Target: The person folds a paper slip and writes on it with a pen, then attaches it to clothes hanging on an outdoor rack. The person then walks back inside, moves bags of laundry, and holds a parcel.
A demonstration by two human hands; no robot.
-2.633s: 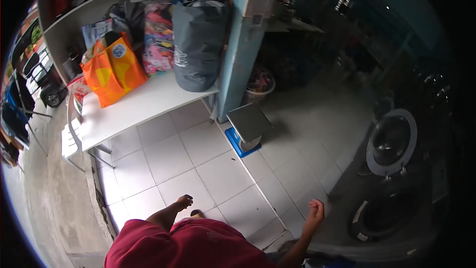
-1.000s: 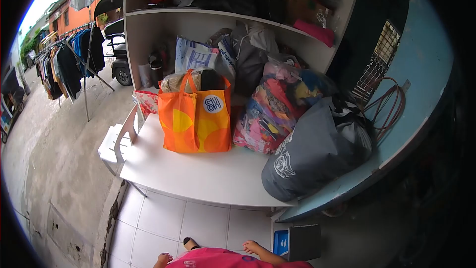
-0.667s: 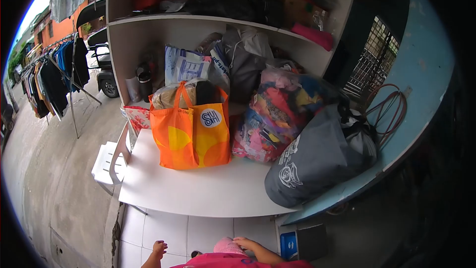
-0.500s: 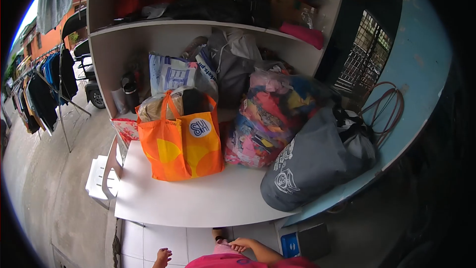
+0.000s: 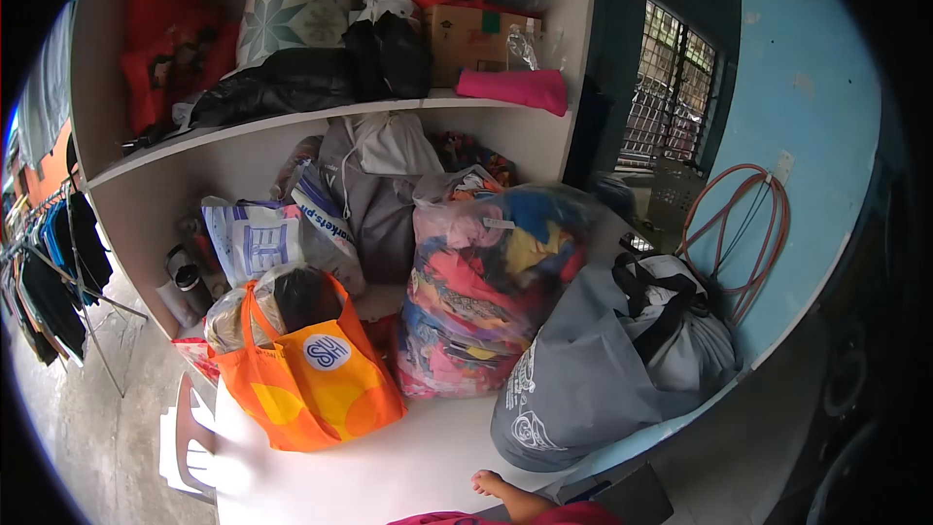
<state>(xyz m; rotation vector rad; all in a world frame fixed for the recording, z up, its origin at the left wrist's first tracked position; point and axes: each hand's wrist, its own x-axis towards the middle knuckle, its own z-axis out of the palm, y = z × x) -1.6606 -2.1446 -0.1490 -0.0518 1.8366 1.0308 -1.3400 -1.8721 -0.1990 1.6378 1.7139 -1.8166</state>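
Observation:
My right hand (image 5: 487, 483) is low in the view, just over the front part of the white table (image 5: 340, 481). Its fingers look curled together, and nothing shows in them. My left hand is out of view. Nearest to the right hand is a large dark grey cloth bag (image 5: 578, 369) with white print and black handles, leaning to the right. Beside it stands a clear plastic bag packed with colourful cloth (image 5: 466, 301). An orange shopping bag (image 5: 311, 379) with yellow circles stands full on the left of the table.
White shelving (image 5: 321, 115) behind holds a red bag (image 5: 165, 49), a patterned pillow (image 5: 292, 0), a cardboard box (image 5: 476, 39) and a pink roll (image 5: 515, 87). A hose (image 5: 777, 233) hangs on the blue wall. A white chair (image 5: 185, 442) and a clothes rack (image 5: 68, 243) are at left.
My view has tilted up and turned right, so bags and shelves sit further left. My left hand has left the view. My right hand has come away from the pink clothing, over the table edge.

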